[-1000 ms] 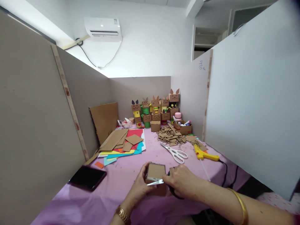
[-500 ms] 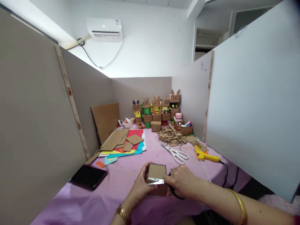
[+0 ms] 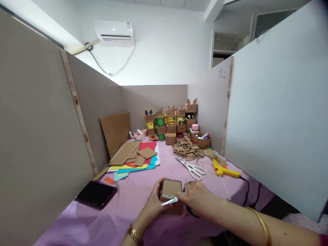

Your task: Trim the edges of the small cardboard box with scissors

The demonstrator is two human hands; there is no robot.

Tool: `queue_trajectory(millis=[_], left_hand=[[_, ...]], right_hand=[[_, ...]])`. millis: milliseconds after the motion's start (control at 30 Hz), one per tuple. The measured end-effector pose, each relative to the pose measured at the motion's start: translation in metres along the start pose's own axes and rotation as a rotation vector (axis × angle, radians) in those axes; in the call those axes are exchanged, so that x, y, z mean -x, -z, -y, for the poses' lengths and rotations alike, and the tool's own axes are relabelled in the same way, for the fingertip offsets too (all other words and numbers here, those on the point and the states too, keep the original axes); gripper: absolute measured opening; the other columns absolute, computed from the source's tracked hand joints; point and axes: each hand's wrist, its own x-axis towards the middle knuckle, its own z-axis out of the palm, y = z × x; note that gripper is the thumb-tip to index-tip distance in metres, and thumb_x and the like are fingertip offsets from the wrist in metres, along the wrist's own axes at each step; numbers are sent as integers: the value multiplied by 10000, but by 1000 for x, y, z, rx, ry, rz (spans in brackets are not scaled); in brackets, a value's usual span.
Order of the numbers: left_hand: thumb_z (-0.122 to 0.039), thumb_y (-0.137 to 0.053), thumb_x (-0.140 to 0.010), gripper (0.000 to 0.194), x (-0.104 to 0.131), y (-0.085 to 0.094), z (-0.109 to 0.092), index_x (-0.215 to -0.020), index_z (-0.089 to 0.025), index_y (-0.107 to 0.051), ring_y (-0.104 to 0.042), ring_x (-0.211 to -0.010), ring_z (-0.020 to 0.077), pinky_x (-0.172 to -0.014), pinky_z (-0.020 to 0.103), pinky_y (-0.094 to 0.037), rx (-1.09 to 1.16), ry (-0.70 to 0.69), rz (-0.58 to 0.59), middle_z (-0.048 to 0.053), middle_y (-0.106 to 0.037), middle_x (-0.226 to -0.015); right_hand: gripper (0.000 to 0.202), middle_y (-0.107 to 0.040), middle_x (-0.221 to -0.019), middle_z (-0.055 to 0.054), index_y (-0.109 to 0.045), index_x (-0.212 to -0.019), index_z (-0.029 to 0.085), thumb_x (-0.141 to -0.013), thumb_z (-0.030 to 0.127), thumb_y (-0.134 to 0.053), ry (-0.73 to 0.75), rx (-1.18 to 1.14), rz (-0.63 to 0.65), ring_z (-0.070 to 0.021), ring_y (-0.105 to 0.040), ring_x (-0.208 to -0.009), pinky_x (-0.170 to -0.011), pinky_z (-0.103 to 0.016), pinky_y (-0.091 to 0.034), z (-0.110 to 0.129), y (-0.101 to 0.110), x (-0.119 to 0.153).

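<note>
A small cardboard box (image 3: 171,188) is in my left hand (image 3: 152,202), whose fingers wrap round its left side. My right hand (image 3: 198,201) grips black-handled scissors (image 3: 169,201) at the box's right. Their silver blades lie close together across the near edge of the box and point left. Whether the blades touch the cardboard I cannot tell. White-handled scissors (image 3: 192,168) rest on the pink cloth beyond my right hand.
A yellow glue gun (image 3: 225,170) with a black cord lies at the right. Cardboard scraps (image 3: 187,148) are heaped behind the white scissors. Coloured paper (image 3: 135,167) and a black phone (image 3: 96,194) are at the left. Cardboard figures (image 3: 171,118) stand at the back.
The scissor blades have closed together, and their tips have tilted slightly down. My right hand has shifted a little left. The box has stayed nearly in place.
</note>
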Motion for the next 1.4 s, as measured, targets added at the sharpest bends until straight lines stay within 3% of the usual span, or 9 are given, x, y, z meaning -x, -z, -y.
queue_trajectory(millis=[133, 500, 733, 900, 1067, 1267, 1400], left_hand=[[-133, -794, -454, 805, -2, 2, 5, -1178, -199, -449, -483, -1183, 290, -990, 363, -383, 21, 3, 14, 112, -553, -1248], [-145, -777, -455, 850, -5, 4, 12, -1204, -173, -377, -490, -1164, 299, -969, 377, -389, 73, 0, 78, 151, -526, -1254], [-226, -787, -494, 819, -3, 7, 12, -1223, -205, -415, -451, -1222, 290, -1000, 378, -371, 103, -5, 76, 120, -518, -1299], [-164, -795, -496, 776, 0, 4, 8, -1189, -220, -450, -477, -1207, 281, -1007, 378, -379, 79, 7, 42, 112, -541, -1287], [-180, -802, -502, 744, -1, 2, 7, -1169, -199, -474, -493, -1191, 292, -1001, 390, -391, 67, 1, 26, 134, -542, -1276], [-131, -805, -455, 753, -2, 3, 11, -1141, -205, -504, -500, -1183, 297, -1017, 400, -375, 81, -20, 12, 112, -579, -1235], [-120, -790, -477, 736, -2, 2, 12, -1144, -207, -492, -513, -1173, 287, -1020, 398, -371, 75, -24, 13, 111, -575, -1242]], right_hand=[[404, -697, -752, -113, -612, -871, 177, -727, 554, -635, 24, -4, 0, -264, -674, -684, -521, -291, -437, -2, -2, -1], [406, -708, -760, -109, -599, -947, 190, -811, 564, -522, 40, -19, -22, -231, -674, -676, -504, -259, -374, -8, -13, 5], [192, -701, -778, -95, -594, -970, 217, -868, 356, -510, -20, -10, -10, -238, -670, -672, -492, -270, -392, -7, -9, 6], [134, -682, -839, -122, -598, -953, 200, -850, 265, -543, -71, -6, 11, -254, -663, -738, -552, -290, -449, -1, -4, 6], [167, -678, -869, -123, -614, -960, 201, -832, 303, -582, -96, -28, 57, -255, -660, -770, -588, -292, -472, 1, 3, 5], [368, -686, -878, -121, -621, -985, 206, -732, 468, -673, -143, -61, 91, -281, -659, -774, -598, -317, -483, -3, 5, 9], [351, -685, -877, -131, -627, -963, 194, -745, 466, -663, -148, -65, 84, -275, -659, -777, -605, -308, -475, 1, 3, 5]])
